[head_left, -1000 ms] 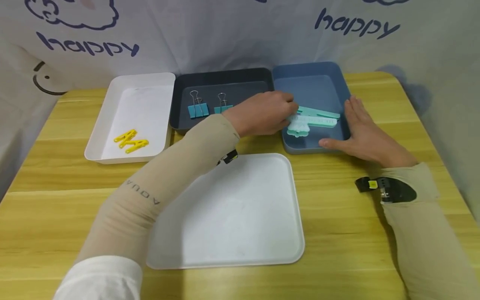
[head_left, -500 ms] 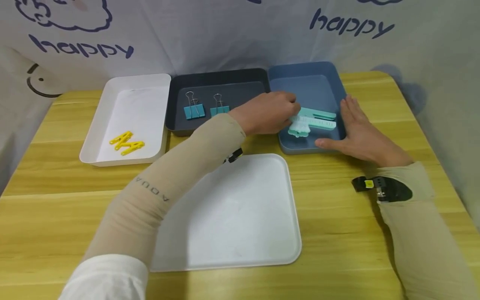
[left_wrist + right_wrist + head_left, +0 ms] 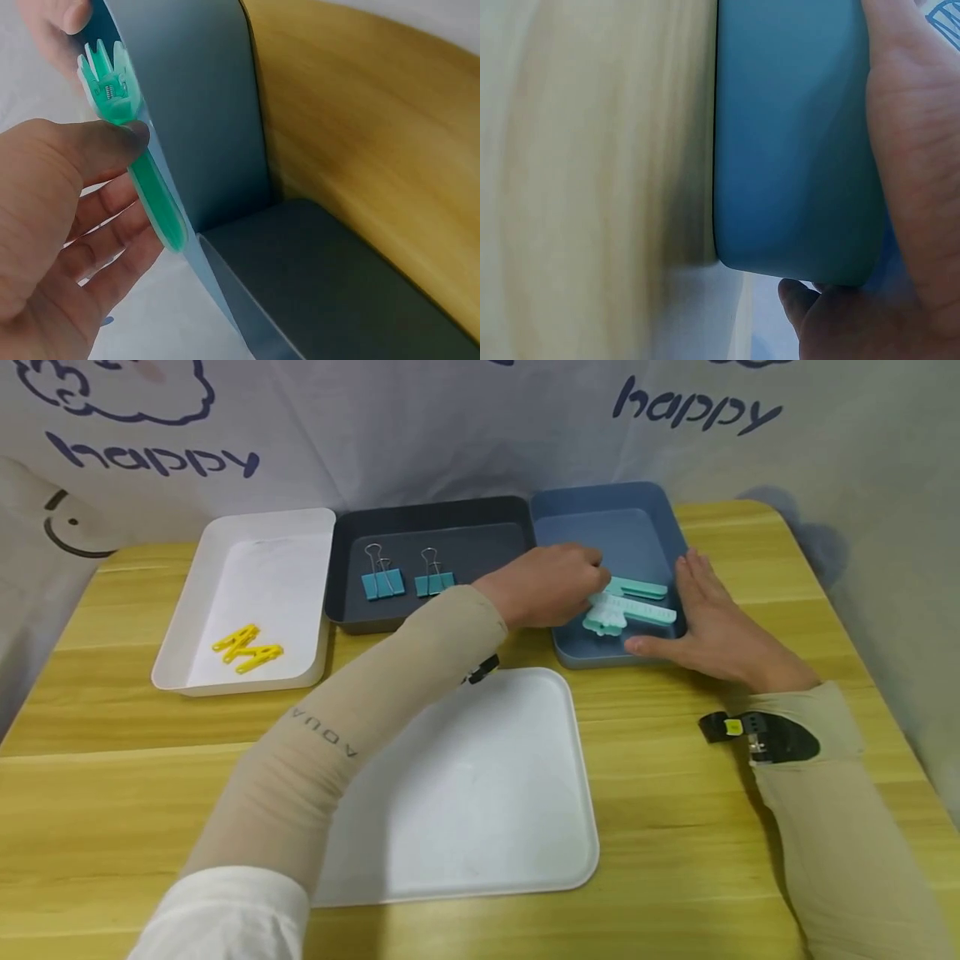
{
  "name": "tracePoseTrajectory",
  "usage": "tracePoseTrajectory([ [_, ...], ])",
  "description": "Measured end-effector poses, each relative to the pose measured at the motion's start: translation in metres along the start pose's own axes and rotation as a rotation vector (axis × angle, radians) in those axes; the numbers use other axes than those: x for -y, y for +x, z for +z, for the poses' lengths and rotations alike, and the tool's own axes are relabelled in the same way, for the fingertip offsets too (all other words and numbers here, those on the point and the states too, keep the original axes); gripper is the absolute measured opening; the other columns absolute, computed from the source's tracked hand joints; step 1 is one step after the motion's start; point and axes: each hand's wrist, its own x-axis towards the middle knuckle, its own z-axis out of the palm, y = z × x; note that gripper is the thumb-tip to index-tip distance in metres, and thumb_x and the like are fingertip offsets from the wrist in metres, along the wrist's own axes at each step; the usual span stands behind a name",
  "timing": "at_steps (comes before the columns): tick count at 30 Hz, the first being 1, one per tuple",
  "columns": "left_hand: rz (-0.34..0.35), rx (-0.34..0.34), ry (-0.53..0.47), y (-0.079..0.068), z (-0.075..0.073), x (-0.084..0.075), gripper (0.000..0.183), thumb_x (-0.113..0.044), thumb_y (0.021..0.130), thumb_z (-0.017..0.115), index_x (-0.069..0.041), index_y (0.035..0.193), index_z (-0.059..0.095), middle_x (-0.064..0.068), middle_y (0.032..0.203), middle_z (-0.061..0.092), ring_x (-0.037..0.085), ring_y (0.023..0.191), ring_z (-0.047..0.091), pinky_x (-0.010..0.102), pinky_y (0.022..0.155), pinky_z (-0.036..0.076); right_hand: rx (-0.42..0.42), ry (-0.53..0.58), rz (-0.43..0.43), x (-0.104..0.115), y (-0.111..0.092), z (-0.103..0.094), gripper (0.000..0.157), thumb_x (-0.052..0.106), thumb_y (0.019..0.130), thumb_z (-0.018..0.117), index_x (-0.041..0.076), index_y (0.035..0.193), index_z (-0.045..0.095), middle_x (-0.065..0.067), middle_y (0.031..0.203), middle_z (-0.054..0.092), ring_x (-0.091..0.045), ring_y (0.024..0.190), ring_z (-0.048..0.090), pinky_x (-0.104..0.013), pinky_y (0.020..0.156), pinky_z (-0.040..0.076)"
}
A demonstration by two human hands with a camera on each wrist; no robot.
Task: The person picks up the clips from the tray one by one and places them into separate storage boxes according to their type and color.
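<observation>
In the head view my left hand (image 3: pixel 543 587) reaches over the near left part of the blue tray (image 3: pixel 573 653). Its thumb and fingers pinch a mint-green clip (image 3: pixel 156 199), whose spring end shows in the left wrist view. A long clip with ruler marks (image 3: pixel 648 612) and the arm of another mint clip (image 3: pixel 639 588) show in that tray, right beside the left fingertips. My right hand (image 3: pixel 720 627) lies along the blue tray's right wall with fingers extended, the thumb spread over the front edge. Seen from the right wrist, the palm is against the tray's outer side (image 3: pixel 795 150).
Left of the blue tray stands a black tray (image 3: pixel 435 508) with two teal binder clips (image 3: pixel 383 583). Further left, a white tray (image 3: pixel 176 660) holds yellow clips (image 3: pixel 258 657). A flat white tray (image 3: pixel 480 793) lies in front, partly under the left forearm. Behind hangs a printed cloth (image 3: pixel 420 435).
My left hand has slid slightly to the right within the blue tray, and the ruler-marked clip has shifted right with it. My right hand keeps its place on the tray. The head view has drifted slightly.
</observation>
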Motion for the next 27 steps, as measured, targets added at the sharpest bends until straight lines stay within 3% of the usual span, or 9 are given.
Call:
tracePoseTrajectory([
  [14,0.033,-0.021,0.011,0.012,0.005,-0.009,0.035,-0.016,0.109,0.051,-0.007,0.141,0.061,0.013,0.133,0.063,0.027,0.119,0.064,0.038,0.101,0.055,-0.011,-0.004,-0.010,-0.002,0.001,0.001,0.129,0.075,0.088,0.062,0.011,0.160,-0.023,-0.002,0.168,-0.034,-0.028,0.160,-0.029,-0.067,0.128,0.008],
  [27,0.030,0.002,0.003,0.023,0.016,-0.012,0.036,-0.018,0.110,0.047,-0.010,0.143,0.061,0.013,0.133,0.063,0.026,0.117,0.064,0.037,0.099,0.056,-0.024,0.000,-0.024,-0.003,0.001,0.002,0.128,0.074,0.088,0.063,0.010,0.161,-0.021,-0.003,0.169,-0.032,-0.027,0.160,-0.028,-0.068,0.128,0.009],
])
